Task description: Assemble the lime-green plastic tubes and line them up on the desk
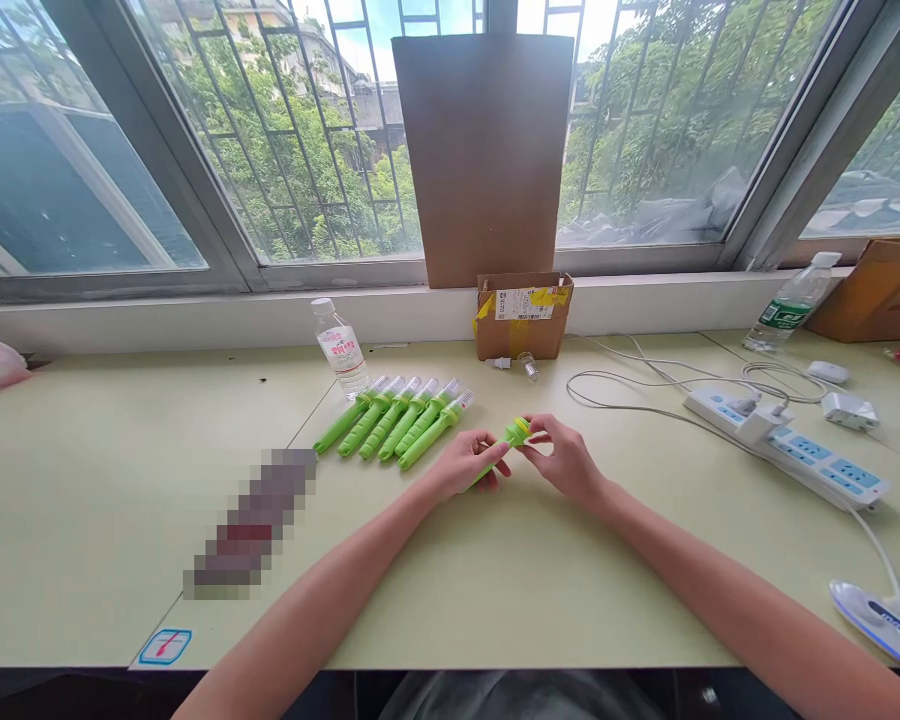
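Observation:
My left hand (465, 462) is closed around a green plastic stick handle (517, 433), tilted with its wider yellow-green end up and to the right. At that end, the fingertips of my right hand (570, 462) pinch the rim. I see no clear tip on this handle. Just left of my hands, several matching green sticks (401, 420) lie side by side in a slanted row, each with a clear tip at its far end. Beyond my hands, a clear plastic tip (528, 366) and a small white-and-clear piece (499, 363) rest before a cardboard box (521, 342).
A water bottle (340, 348) stands behind the green sticks. At the right are a white power strip (795, 450), loose cables (630, 405) and another bottle (789, 305). A blurred dark object (251, 525) lies left. A tall brown board (489, 160) leans against the window.

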{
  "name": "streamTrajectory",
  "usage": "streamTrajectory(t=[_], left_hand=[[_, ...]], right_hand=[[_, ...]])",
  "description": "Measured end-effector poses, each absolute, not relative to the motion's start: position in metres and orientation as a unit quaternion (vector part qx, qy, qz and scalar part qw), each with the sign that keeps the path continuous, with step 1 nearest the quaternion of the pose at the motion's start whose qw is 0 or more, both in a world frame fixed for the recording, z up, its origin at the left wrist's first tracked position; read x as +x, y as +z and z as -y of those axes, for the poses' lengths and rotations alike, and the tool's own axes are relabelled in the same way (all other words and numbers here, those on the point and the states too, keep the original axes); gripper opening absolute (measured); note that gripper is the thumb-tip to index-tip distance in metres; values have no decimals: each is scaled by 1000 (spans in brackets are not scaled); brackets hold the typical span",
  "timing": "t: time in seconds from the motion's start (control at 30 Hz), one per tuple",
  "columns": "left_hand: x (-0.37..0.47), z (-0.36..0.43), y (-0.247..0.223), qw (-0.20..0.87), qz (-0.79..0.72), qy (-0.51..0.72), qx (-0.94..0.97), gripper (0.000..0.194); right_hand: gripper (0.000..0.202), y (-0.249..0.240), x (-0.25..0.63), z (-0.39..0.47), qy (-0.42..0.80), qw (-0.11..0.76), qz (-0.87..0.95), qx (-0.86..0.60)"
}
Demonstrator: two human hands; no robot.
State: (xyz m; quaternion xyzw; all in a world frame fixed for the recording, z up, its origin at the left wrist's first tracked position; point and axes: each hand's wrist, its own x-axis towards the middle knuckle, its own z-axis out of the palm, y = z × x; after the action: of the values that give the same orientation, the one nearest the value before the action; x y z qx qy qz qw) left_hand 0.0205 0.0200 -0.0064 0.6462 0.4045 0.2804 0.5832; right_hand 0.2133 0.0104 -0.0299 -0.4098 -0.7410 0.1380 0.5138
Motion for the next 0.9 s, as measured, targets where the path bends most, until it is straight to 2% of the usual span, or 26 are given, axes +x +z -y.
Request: streamTrajectory(t=[0.7,0.9], left_hand=[[15,-22,3,644,-360,231,634,50],[14,-23,6,611,-363,223,668,51]], right_hand=[[17,-30,214,-11,139,526,741,-393],[18,-29,214,-11,136,531,737,-395]])
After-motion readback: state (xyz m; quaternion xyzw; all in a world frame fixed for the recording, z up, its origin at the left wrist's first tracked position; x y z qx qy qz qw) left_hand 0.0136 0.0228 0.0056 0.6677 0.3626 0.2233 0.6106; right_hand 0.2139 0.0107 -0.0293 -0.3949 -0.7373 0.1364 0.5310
